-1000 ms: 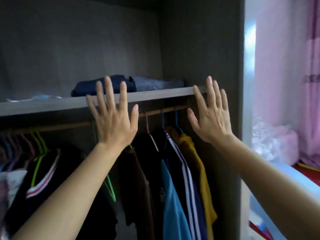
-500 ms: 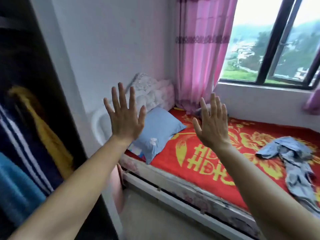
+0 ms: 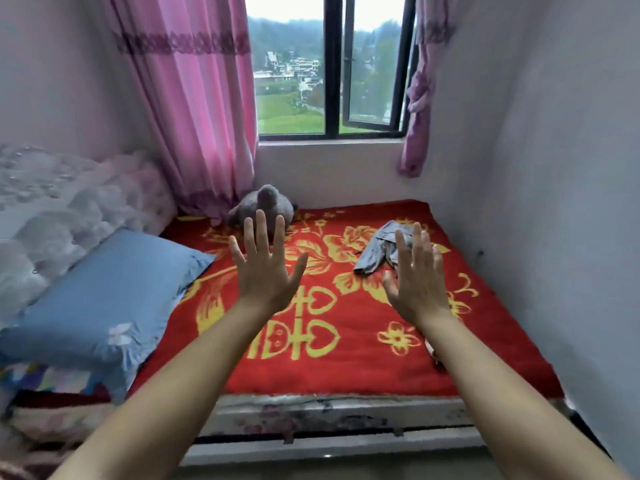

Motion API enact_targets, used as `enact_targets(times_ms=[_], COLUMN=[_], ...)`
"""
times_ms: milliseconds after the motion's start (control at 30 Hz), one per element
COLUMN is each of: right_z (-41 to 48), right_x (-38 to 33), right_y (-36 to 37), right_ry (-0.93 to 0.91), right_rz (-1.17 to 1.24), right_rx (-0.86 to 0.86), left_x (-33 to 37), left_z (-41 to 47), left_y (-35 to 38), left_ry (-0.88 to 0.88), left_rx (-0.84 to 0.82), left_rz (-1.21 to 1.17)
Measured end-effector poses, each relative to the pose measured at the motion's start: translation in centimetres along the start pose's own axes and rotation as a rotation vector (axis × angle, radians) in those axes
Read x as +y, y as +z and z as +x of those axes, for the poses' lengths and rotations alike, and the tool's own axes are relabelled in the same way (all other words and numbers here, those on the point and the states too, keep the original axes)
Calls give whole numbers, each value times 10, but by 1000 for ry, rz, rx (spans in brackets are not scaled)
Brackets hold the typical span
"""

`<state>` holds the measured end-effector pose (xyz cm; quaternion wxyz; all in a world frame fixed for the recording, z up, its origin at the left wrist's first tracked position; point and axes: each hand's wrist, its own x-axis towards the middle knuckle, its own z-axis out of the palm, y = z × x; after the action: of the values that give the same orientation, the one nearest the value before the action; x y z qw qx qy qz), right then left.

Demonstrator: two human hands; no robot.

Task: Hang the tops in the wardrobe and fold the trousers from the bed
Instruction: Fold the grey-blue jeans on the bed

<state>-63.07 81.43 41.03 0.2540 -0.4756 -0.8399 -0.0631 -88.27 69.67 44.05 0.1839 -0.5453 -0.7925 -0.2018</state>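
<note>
At the bed's foot, looking along its length toward the window [image 3: 332, 64].

Hands: left hand [image 3: 265, 268] and right hand [image 3: 414, 278] both raised at arm's length over the bed [image 3: 346, 362], backs to the camera, fingers straight and spread. Neither one touches or holds anything. They are well apart from each other.

Task item: one crumpled grey garment [image 3: 372, 254] lies on the red-and-yellow blanket at the far right, near the wall. Seen from here, the right hand's fingers overlap its edge, but the hand looks to be above and short of it, not in contact. Top or trousers: cannot tell for sure, though a long leg-like panel suggests trousers. No other loose clothing seen on the bed.

Other: blue pillow [image 3: 104, 299] at the left edge, white quilt [image 3: 52, 209] bunched behind it, grey plush toy [image 3: 263, 206] at the foot of the pink curtain [image 3: 194, 98].

Judgement: hands are free and level, probably ready to reach. The garment sits deep, so the next move needs a lean over the mattress, right hand nearest. If trousers, the bare blanket in front would serve for folding.
</note>
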Motion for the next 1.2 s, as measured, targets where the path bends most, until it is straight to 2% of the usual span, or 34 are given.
enact_targets(times_ms=[133,367,700,800,1000,1200], right_z=[48,114,137,160,195,215], right_x=[58,141,281,334,413,440], right_y=[25,55,181,233,328,415], right_ry=[131,390,520,535,484,443], right_rz=[-119,-182,-203,-139,-74,-4], right_rx=[-41,-22,-251,-355,-593,-722], left_x=[32,80,179,205,252,268], left_z=[75,193,247,256,251,261], left_y=[69,163,344,405,505,583], left_ry=[91,285,398,368,195,190], left_rx=[-95,-216,-546,-652,-889,-953], left_rz=[-55,-61,-41,4,50,46])
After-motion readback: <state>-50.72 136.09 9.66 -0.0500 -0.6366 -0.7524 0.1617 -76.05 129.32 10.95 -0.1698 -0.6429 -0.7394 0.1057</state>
